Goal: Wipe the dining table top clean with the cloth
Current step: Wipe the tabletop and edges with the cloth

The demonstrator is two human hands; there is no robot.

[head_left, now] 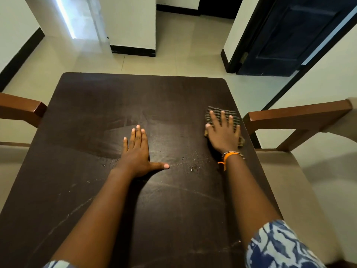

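Table: dark brown wooden dining table top [96, 117] with rounded far corners, filling the middle of the view.
Cloth: small folded cloth with dark and tan stripes [229, 115], lying flat on the table at about 2 o'clock from its centre, just inside the right edge.
Right hand: right hand [223, 135] lies palm down on the cloth with fingers spread, covering most of it; the cloth's far edge and near right corner show beyond the hand.
Left hand: left hand [138, 151] rests flat on the bare table near the centre, four fingers pressed together pointing to 12 o'clock, thumb stuck out toward 3 o'clock; it holds nothing.
Wristbands: orange thread band [227, 157] and a beaded bracelet on the right wrist.
Surface: water droplets [195, 163] and pale wipe streaks between the two hands.
Chairs: brown wooden chair with beige seat [297, 117] at 3 o'clock, another [21, 107] at 9 o'clock.
Background: dark blue door [289, 35] at 1 o'clock, cream tiled floor [173, 55] beyond.
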